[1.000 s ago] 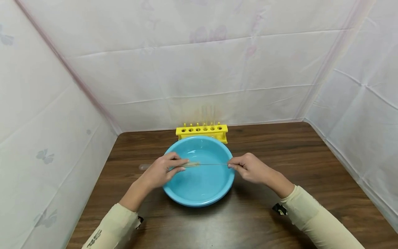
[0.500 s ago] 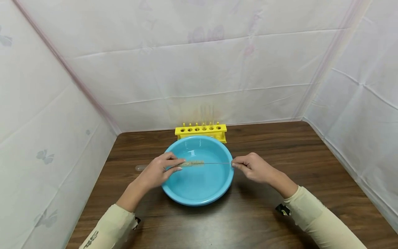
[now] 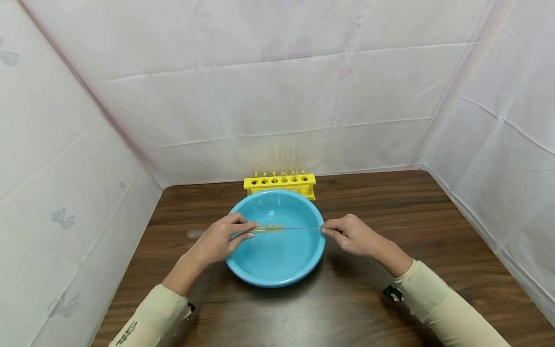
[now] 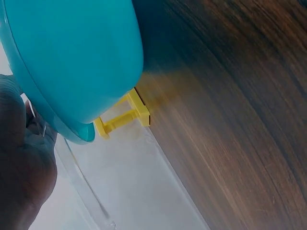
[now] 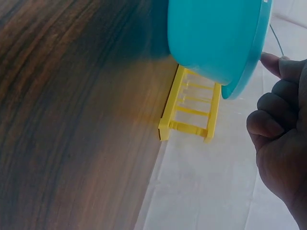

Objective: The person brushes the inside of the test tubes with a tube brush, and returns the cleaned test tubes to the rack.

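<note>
Above the blue basin (image 3: 277,260), my left hand (image 3: 218,241) holds a clear test tube (image 3: 195,234) level between thumb and fingers. Its rounded end sticks out to the left behind the hand; the tube also shows in the left wrist view (image 4: 84,182). My right hand (image 3: 353,235) pinches the thin wire handle (image 3: 303,228) of a test tube brush (image 3: 274,227) near the basin's right rim. The brush's pale bristles lie beside my left fingertips, partly outside the tube mouth. My left fingers hide how far the brush reaches inside.
Just behind the basin stands a yellow test tube rack (image 3: 279,181), with clear tubes (image 3: 288,161) upright in its right-hand holes. White sheeting (image 3: 260,106) encloses the back and sides of the dark wooden table (image 3: 390,202).
My right hand has shifted slightly right with the brush, and more bristles show outside the tube than a second ago. My left hand and the test tube have moved slightly left.
</note>
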`<state>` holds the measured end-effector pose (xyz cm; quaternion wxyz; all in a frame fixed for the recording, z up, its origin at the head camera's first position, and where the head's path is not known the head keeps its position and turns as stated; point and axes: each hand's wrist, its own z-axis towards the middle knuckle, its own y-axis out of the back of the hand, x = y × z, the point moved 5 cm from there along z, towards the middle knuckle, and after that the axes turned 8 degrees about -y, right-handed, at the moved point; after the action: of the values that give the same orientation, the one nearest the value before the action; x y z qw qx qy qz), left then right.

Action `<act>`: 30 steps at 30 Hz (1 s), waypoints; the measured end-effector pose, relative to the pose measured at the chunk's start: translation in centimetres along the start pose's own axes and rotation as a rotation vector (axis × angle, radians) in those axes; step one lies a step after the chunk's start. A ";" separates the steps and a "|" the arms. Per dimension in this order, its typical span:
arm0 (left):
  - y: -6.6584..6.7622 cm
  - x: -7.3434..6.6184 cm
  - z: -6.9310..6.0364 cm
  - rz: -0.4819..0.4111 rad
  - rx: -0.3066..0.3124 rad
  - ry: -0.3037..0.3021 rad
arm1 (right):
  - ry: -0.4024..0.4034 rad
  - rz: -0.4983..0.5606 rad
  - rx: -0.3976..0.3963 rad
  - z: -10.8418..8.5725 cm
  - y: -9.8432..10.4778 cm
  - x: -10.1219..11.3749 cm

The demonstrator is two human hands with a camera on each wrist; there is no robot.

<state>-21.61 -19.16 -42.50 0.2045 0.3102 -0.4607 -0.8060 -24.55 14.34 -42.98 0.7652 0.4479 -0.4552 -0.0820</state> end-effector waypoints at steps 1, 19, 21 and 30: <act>0.0 0.0 0.0 0.004 0.000 -0.003 | -0.004 0.004 0.001 0.0 0.0 0.0; -1.0 -1.8 1.6 -0.021 0.009 -0.096 | 0.067 -0.008 0.071 1.7 -1.8 1.7; -1.3 -2.1 2.1 -0.022 0.013 -0.101 | 0.085 -0.051 0.064 2.0 -2.1 2.2; -1.4 -2.4 2.7 -0.050 -0.003 -0.079 | 0.070 -0.097 0.040 2.8 -2.6 3.2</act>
<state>-21.73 -15.30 -41.97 0.1665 0.2890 -0.4596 -0.8231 -24.16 9.37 -42.46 0.7666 0.4875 -0.4073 -0.0941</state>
